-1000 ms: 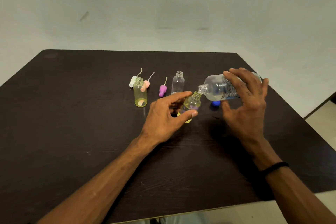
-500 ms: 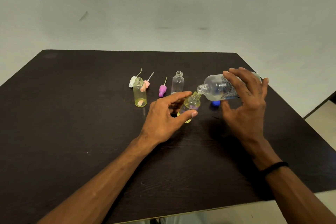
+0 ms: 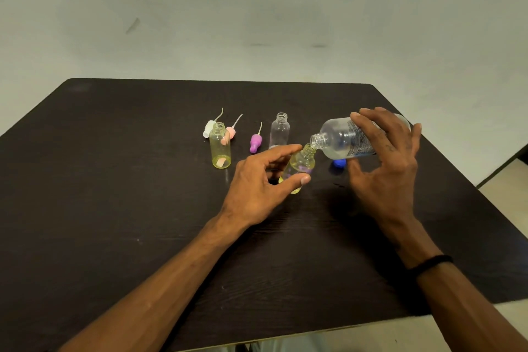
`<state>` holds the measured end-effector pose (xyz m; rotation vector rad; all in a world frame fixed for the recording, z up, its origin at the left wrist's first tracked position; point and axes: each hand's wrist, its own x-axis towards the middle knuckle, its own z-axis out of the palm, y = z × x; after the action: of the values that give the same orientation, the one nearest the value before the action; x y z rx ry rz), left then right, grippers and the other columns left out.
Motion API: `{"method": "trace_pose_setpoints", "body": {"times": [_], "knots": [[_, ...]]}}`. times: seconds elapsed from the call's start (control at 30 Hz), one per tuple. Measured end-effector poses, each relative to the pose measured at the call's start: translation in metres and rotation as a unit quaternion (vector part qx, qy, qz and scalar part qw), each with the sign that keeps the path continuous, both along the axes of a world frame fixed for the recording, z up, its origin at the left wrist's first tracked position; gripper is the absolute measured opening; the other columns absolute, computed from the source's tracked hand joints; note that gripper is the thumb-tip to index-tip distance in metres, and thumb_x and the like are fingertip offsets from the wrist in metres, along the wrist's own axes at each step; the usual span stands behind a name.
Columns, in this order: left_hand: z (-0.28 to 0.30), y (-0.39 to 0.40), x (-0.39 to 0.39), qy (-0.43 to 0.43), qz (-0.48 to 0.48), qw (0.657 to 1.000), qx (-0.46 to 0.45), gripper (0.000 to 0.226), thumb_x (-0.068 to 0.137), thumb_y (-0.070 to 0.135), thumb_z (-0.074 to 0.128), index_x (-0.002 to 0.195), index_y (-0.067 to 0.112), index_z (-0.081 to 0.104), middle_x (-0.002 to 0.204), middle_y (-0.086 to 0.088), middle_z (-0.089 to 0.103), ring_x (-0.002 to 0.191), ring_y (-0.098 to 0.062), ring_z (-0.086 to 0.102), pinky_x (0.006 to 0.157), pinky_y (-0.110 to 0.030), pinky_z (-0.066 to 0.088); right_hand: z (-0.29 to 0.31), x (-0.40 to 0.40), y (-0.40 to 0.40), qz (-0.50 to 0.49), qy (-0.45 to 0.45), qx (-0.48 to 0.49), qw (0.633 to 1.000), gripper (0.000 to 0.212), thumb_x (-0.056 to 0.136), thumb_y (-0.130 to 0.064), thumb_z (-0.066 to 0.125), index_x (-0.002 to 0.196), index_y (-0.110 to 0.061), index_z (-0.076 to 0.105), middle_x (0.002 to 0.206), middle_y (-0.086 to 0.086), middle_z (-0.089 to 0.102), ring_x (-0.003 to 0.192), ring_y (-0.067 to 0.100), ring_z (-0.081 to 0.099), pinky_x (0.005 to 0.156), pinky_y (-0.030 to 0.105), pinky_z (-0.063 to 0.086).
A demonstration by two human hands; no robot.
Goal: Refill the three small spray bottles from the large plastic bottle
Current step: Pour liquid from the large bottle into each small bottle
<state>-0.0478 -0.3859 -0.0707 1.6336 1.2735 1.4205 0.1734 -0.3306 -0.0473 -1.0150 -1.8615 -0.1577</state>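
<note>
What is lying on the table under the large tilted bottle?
A blue cap lies under the large bottle. The right hand covers the table further right, so nothing more can be seen there.

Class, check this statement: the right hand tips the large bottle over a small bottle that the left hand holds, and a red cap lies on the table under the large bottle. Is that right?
One detail is wrong: the cap is blue, not red, as the head view shows. The rest holds: the right hand tips the large bottle over the small bottle held by the left hand, and the cap lies on the table under it.
</note>
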Motion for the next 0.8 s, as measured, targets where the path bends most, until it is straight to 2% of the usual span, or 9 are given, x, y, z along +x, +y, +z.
{"method": "trace_pose_setpoints", "body": {"times": [0.53,0.67,0.8], "knots": [[0.0009,-0.0004,-0.0014,0.001,-0.004,1.000,-0.003,0.057,0.085,0.026,0.087,0.138,0.023,0.067,0.116,0.007,0.077,0.109,-0.007,0.073,0.098,-0.030,0.060,-0.0002,0.0004,0.0017,0.002,-0.005,-0.002,1.000,0.077,0.072,0.009,0.078,0.144,-0.014,0.061,0.150,0.007,0.054,0.148,0.026,0.042,0.124,0.074,0.005],[-0.0008,0.0010,-0.0019,-0.002,-0.005,1.000,-0.005,0.057,0.085,0.028,0.087,0.138,0.025,0.067,0.116,0.004,0.078,0.109,-0.016,0.074,0.097,-0.034,0.061,-0.0002,0.0005,0.0023,0.003,-0.004,-0.001,1.000,0.077,0.073,0.007,0.076,0.144,-0.015,0.060,0.150,0.005,0.054,0.149,0.024,0.042,0.124,0.074,0.005],[-0.0002,0.0002,-0.0018,0.006,-0.001,1.000,-0.003,0.056,0.085,0.028,0.087,0.138,0.025,0.067,0.116,0.005,0.077,0.109,-0.014,0.073,0.096,-0.028,0.061,-0.0008,0.0005,0.0016,0.004,-0.003,0.001,1.000,0.075,0.073,0.006,0.074,0.144,-0.014,0.061,0.150,0.006,0.055,0.148,0.025,0.042,0.124,0.074,0.006]]}}
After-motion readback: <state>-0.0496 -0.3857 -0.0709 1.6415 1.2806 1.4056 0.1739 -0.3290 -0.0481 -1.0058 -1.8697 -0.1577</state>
